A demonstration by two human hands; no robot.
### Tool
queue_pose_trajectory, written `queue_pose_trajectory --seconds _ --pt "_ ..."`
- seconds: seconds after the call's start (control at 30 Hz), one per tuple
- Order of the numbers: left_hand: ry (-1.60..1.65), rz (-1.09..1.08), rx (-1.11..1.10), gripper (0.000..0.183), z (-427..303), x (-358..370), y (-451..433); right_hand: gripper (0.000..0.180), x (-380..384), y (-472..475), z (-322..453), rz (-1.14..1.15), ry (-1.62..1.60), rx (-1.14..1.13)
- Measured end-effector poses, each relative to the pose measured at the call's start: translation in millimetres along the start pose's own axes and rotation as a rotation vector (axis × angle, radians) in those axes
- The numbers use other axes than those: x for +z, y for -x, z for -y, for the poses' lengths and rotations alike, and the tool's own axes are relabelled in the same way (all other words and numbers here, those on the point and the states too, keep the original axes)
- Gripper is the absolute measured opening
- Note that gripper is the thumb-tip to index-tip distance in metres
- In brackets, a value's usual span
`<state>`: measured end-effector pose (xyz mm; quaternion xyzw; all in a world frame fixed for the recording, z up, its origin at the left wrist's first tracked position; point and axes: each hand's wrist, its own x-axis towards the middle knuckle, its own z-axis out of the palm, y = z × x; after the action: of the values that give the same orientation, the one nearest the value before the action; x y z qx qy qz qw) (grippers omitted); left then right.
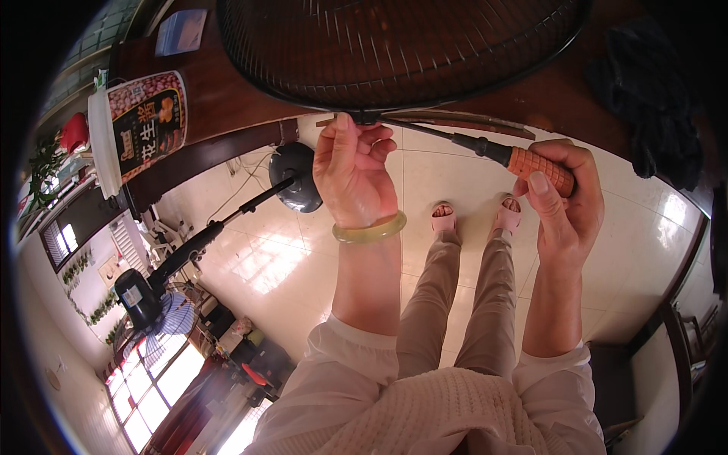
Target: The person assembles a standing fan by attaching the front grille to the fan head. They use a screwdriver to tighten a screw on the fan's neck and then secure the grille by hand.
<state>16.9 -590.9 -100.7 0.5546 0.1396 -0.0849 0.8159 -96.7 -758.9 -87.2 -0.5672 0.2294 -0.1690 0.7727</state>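
A round black fan guard (pixel 392 103) of wire lies on the dark wooden table, its near rim reaching the table edge. At that rim sits a small black clip (pixel 365 118). My left hand (pixel 359 176), a pale green bangle (pixel 369 230) on its wrist, pinches the clip side of the rim with the thumb uppermost. My right hand (pixel 563 196) grips the orange handle of a screwdriver (pixel 483 148). Its thin shaft points left, and the tip meets the clip. Whether the tip sits in a screw is too small to tell.
The dark wooden table (pixel 227 108) bears a peanut sauce tub (pixel 149 125), a blue-and-white packet (pixel 181 32) and dark cloth (pixel 648 96). A standing fan (pixel 187 247) occupies the left, its round base (pixel 293 176) on the tiled floor near a loose cable (pixel 242 187).
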Motion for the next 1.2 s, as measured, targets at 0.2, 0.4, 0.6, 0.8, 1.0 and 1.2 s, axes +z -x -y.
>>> queue_pose_trajectory --seconds 0.2,0.4,0.6,0.8,1.0,1.2 --pt "0.067 0.010 0.018 0.012 3.5 -1.5 -1.7 0.024 -0.7 -0.9 -1.0 -0.015 -0.030 -0.009" --pt "0.058 0.037 0.006 0.015 1.4 -6.3 -0.1 0.032 -3.9 -2.1 -2.1 0.026 0.225 -0.023" --pt "0.068 0.038 -0.021 0.016 0.9 -7.2 -0.4 0.030 9.7 -1.0 2.1 -0.017 -0.082 -0.021" --pt "0.085 0.020 -0.021 0.013 0.0 -5.7 -0.5 0.029 6.6 1.5 -2.7 -0.008 0.073 -0.156" --pt "0.117 -0.018 -0.022 0.010 -0.1 -2.6 -0.7 0.028 -6.8 -7.4 -3.9 0.098 0.301 -0.282" --pt "0.110 -0.001 -0.029 0.011 0.2 -4.5 -2.1 0.028 10.6 -10.2 -0.7 0.022 0.185 -0.341"
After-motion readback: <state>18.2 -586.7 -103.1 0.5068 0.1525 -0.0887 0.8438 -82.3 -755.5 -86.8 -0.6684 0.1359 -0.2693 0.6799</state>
